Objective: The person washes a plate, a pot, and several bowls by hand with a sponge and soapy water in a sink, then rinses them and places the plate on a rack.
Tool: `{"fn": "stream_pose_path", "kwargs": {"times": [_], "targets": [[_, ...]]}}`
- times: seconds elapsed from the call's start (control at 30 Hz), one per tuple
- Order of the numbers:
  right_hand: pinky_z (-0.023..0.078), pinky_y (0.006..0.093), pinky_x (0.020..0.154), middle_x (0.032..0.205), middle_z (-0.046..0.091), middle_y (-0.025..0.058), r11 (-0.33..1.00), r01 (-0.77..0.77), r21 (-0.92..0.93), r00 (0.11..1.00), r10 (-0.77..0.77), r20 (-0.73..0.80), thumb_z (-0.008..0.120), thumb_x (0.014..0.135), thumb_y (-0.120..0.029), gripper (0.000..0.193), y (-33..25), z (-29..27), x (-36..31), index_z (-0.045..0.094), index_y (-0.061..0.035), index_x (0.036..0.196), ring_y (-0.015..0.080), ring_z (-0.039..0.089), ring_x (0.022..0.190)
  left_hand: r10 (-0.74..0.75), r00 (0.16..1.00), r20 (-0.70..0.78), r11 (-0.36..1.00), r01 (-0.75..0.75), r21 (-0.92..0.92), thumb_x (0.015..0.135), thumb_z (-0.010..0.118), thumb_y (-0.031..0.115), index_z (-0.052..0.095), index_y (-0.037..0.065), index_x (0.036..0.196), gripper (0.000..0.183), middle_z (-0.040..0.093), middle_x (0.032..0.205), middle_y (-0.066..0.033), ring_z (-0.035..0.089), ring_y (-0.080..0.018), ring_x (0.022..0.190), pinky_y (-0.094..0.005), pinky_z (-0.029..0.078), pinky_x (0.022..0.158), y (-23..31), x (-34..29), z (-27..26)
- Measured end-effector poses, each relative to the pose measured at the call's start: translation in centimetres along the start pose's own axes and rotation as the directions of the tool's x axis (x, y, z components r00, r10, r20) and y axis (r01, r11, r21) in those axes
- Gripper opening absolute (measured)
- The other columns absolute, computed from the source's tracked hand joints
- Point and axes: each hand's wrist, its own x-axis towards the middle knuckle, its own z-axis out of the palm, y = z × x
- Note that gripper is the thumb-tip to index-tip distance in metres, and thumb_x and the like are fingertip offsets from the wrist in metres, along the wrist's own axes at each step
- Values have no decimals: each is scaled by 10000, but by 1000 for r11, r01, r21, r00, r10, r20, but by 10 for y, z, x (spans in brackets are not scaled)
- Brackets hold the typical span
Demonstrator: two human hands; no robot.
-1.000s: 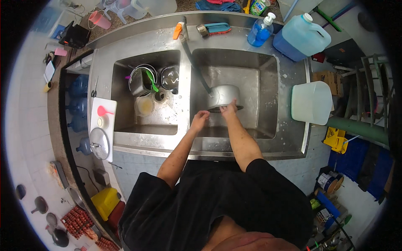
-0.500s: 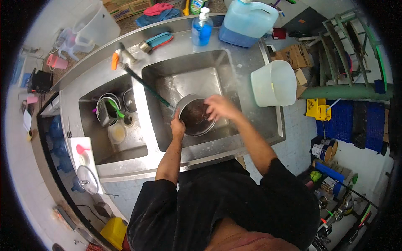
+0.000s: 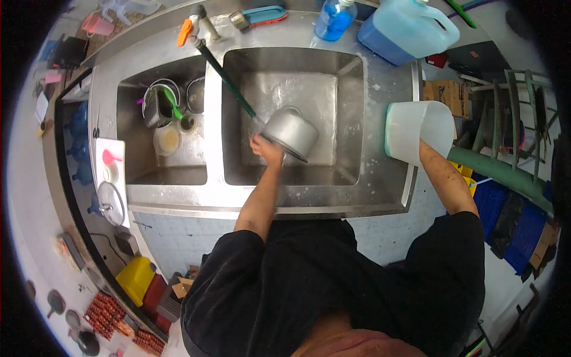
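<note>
In the big sink (image 3: pixel 321 89), the silver pot (image 3: pixel 291 130) is tipped, with its open side turned down. Half a second ago, its open top faced up and the right hand was over it. Now that hand has left the pot. The right arm (image 3: pixel 449 181) stretches far out to the side and goes into the pale plastic tub (image 3: pixel 401 131). The hand is hidden there, so I cannot tell if it holds anything. The left hand (image 3: pixel 266 149) holds the pot near its rim with bent fingers, and its arm reaches forward. The green hose (image 3: pixel 229 80) ends close to the pot.
</note>
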Motion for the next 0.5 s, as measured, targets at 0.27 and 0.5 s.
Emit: {"fn": "stream_pose_path", "kwargs": {"times": [0.27, 0.5], "targets": [[492, 389, 815, 1102, 619, 213, 975, 154, -162, 910, -204, -360, 573, 757, -136, 412, 30, -59, -29, 582, 8, 1142, 295, 616, 982, -218, 668, 712, 572, 678, -461, 915, 369, 611, 436, -85, 1262, 781, 513, 1229, -209, 499, -262, 1087, -368, 372, 955, 19, -13, 38], [487, 403, 785, 936, 646, 163, 946, 314, -83, 725, -295, -622, 709, 715, -152, 353, -133, -11, -109, 629, 3, 1021, 306, 625, 869, -62, 605, 794, 733, 567, -375, 941, 210, 612, 498, -153, 1181, 852, 568, 1165, -282, 516, -330, 1130, -371, 359, 974, -25, 52, 60]]}}
